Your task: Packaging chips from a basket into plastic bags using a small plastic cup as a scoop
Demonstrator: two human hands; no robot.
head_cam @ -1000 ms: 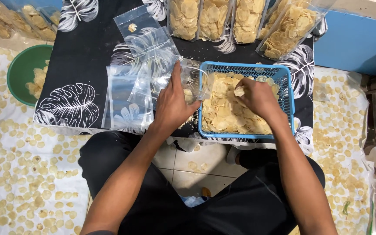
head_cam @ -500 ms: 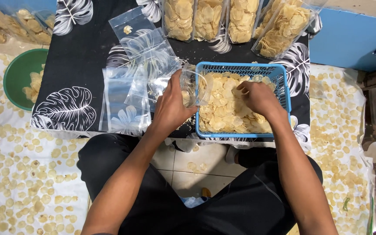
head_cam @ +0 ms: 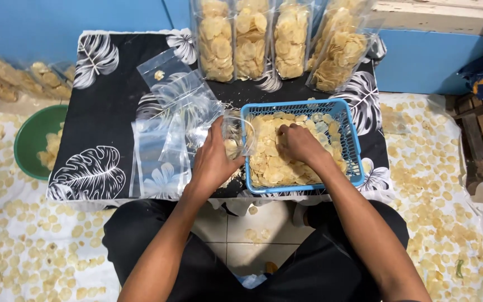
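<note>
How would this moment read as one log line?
left hand: holds open bag | right hand: in basket on chips

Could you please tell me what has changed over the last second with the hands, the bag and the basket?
The left hand has lifted the clear bag so its open mouth now stands at the blue basket rim. The right hand has slid from the basket's upper right toward its middle, down among the chips. The basket, the filled bags at the back and the empty bags stayed put.

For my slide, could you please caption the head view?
Left hand holds a clear bag; right hand reaches into the blue basket.
</note>
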